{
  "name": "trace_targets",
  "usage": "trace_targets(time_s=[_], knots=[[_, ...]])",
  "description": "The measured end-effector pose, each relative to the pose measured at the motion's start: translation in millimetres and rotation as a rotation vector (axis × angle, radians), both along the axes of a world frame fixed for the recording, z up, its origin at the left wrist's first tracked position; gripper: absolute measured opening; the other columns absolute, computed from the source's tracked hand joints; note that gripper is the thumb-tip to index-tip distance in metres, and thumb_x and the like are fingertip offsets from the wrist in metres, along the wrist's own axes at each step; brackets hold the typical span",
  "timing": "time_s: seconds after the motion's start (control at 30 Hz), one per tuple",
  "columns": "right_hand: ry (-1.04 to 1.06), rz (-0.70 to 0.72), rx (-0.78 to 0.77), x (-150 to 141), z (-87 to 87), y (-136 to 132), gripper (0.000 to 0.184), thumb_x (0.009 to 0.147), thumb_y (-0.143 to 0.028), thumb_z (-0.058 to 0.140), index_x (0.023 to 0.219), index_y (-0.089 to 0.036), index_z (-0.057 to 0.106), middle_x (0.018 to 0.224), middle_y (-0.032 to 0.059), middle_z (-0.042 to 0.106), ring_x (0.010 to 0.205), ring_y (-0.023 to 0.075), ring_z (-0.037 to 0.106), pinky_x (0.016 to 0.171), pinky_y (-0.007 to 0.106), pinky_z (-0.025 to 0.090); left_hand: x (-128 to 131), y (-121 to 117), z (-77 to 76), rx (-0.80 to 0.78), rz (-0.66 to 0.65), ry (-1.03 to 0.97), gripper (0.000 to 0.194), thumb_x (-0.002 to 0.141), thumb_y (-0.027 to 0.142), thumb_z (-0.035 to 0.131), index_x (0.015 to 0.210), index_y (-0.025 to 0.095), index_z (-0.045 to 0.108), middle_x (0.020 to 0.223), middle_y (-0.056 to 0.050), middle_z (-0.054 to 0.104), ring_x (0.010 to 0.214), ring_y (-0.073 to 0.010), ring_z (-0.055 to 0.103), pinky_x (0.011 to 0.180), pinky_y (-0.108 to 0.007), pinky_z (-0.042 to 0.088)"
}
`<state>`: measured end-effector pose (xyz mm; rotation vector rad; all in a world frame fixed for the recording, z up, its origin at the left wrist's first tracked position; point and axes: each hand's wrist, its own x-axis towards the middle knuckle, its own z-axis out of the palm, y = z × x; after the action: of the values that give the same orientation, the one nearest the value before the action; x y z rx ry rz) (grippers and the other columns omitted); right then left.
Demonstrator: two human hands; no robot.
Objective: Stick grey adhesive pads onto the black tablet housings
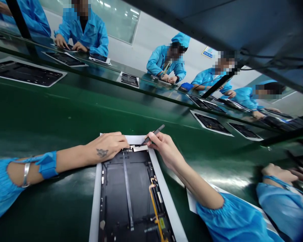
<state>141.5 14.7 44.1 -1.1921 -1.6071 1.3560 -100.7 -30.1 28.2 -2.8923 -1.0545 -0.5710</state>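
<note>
An opened tablet chassis (133,195) lies on a white sheet (164,188) on the green belt, its dark inside crossed by a grey ribbon and an orange flex cable (154,205). My left hand (107,148) rests curled on the chassis' far left corner, fingertips pressing beside a small white part (138,148). My right hand (164,149) pinches dark tweezers (153,133), whose tip touches that white part at the top edge.
Green conveyor belt (53,114) runs across the view with more open chassis on white sheets (25,72) (212,123). Several people in blue coats work along the far side. A neighbour's blue sleeve and hand (280,174) sit at the right.
</note>
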Motion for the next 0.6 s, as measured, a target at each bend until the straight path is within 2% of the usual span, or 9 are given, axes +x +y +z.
trace_targets(time_s=[0.6], knots=[[0.011,-0.042,0.004,0.1,-1.9,-3.0,0.047,0.075,-0.063,0.072,0.062,-0.019,0.060,0.071,0.0042,0.063,0.071,0.0172,0.058,0.077,0.034,0.050,0.4,-1.2,1.2,0.012,0.000,0.005,0.030,0.098,0.006,0.039,0.106,0.016,0.067,0.104,-0.007,0.070,0.088,-0.0186,0.060,0.069,-0.028,0.048]])
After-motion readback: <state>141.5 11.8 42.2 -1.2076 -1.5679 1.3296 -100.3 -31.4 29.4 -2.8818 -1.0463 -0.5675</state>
